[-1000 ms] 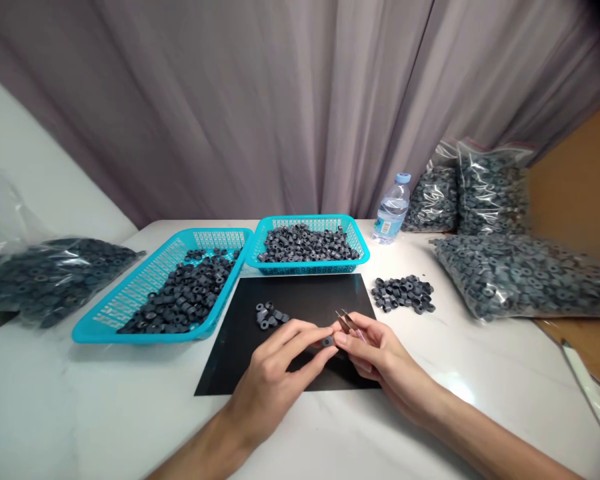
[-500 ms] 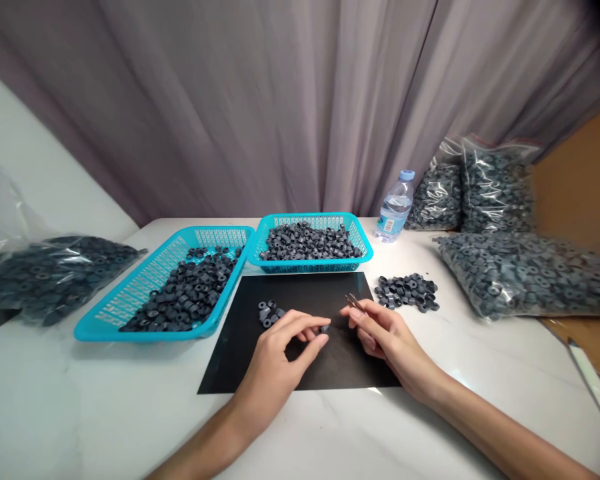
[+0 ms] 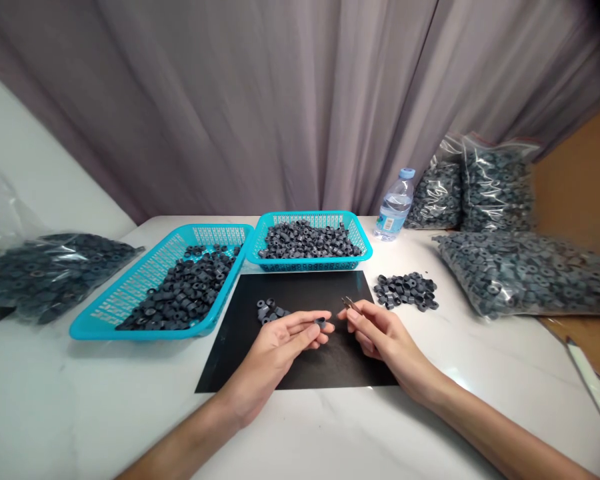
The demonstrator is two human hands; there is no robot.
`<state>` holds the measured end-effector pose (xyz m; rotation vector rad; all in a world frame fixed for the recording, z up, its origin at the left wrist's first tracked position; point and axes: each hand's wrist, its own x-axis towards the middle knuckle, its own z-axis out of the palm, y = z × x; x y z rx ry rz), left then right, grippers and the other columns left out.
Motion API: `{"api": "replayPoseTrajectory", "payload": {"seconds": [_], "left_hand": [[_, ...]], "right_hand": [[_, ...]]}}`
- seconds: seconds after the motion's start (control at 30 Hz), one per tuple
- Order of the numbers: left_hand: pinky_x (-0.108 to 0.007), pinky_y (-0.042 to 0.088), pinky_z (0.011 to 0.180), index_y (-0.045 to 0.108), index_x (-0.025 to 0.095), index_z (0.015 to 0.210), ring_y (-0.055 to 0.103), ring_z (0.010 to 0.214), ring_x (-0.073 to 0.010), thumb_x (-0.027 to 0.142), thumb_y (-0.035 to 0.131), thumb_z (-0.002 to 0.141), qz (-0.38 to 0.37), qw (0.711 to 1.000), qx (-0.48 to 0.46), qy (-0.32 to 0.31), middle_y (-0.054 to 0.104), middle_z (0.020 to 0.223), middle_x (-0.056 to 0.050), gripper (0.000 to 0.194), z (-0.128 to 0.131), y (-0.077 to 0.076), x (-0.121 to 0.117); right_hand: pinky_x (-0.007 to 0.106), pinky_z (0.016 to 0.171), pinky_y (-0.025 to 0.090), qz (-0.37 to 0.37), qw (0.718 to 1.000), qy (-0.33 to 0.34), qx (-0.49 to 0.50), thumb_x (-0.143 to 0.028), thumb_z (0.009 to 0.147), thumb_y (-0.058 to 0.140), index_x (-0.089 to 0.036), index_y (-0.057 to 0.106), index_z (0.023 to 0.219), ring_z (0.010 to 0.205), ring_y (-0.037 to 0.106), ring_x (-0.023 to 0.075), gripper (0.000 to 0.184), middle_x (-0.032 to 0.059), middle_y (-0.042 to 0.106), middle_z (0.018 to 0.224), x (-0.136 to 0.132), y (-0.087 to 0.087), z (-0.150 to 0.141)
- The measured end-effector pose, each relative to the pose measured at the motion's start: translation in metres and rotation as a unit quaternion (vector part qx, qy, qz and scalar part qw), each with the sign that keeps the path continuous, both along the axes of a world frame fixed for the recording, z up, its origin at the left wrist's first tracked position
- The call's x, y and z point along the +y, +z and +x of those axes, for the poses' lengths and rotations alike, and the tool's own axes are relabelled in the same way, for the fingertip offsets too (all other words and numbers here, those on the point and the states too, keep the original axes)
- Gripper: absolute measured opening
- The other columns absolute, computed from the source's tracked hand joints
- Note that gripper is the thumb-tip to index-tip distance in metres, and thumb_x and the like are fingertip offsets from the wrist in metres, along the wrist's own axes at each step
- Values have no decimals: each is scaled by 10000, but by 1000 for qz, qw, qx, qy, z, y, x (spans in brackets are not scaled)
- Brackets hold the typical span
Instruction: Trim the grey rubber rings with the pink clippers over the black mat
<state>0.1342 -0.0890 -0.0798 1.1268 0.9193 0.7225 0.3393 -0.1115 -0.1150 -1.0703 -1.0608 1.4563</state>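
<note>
Between the thumb and fingers of my left hand (image 3: 285, 343) is a small dark grey ring-shaped part (image 3: 321, 323), its round opening tilted upward. My right hand (image 3: 380, 333) is closed around a pair of metal tweezers (image 3: 350, 305), whose tips point up and left, a short way from the grey part. Both hands are above a black mat (image 3: 320, 287). Several more grey ring parts (image 3: 266, 310) lie on the mat, partly hidden behind my left hand.
Two blue baskets (image 3: 87, 330) (image 3: 310, 265) hold many such parts. A loose pile (image 3: 405, 291) lies right of the mat. Filled plastic bags (image 3: 530, 273) (image 3: 55, 273) flank the white table (image 3: 145, 407). A water bottle (image 3: 395, 207) stands behind the pile.
My left hand has turned and lifted the grey part slightly, so its opening now shows. The tweezers in my right hand have tilted and shifted slightly left.
</note>
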Motion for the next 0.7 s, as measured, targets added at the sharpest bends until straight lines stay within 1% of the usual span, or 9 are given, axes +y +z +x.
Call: {"api": "replayPoseTrajectory", "payload": {"seconds": [0.3, 0.53, 0.6, 0.63, 0.67, 0.7], "left_hand": [[-276, 469, 916, 768, 206, 1162, 627, 966, -161, 344, 735, 888, -10, 1000, -8, 7, 767, 1068, -60, 309, 0, 5, 1], [-284, 487, 921, 749, 215, 1199, 649, 981, -168, 355, 708, 899, 16, 1000, 19, -5, 770, 1079, -60, 333, 1, 0, 0], [-297, 505, 911, 741, 213, 1208, 670, 974, -182, 374, 681, 908, 45, 998, 48, -10, 774, 1072, -64, 345, 0, 1, 2], [-307, 516, 900, 741, 214, 1203, 684, 960, -191, 383, 667, 911, 75, 994, 73, -10, 779, 1060, -63, 345, -3, 4, 4], [-317, 523, 895, 747, 221, 1184, 696, 948, -200, 388, 657, 910, 122, 987, 107, -5, 783, 1051, -59, 334, -7, 8, 8], [-330, 525, 898, 756, 232, 1156, 706, 940, -211, 392, 647, 909, 182, 972, 149, 7, 788, 1044, -52, 314, -14, 13, 12]], "right_hand": [[227, 471, 180, 10, 1000, 13, -17, -560, 914, 663, -169, 670, 980, 538, 291, 52, 396, -34, 454, 750, 0, 0, 0], [224, 478, 196, 24, 999, 24, -31, -547, 947, 625, -172, 670, 1000, 554, 306, 58, 381, -29, 461, 765, 1, -6, 1], [225, 480, 200, 27, 999, 26, -37, -547, 950, 620, -173, 664, 993, 558, 307, 62, 379, -29, 461, 765, 1, -6, 2], [226, 481, 201, 28, 998, 26, -40, -547, 950, 619, -172, 660, 989, 558, 307, 63, 379, -29, 461, 763, 0, -6, 1], [226, 483, 204, 28, 998, 26, -42, -549, 952, 616, -172, 656, 988, 559, 306, 64, 381, -29, 463, 762, 0, -6, 1], [227, 486, 208, 29, 998, 26, -46, -552, 954, 611, -171, 654, 985, 560, 306, 65, 385, -29, 464, 762, 0, -5, 1]]}}
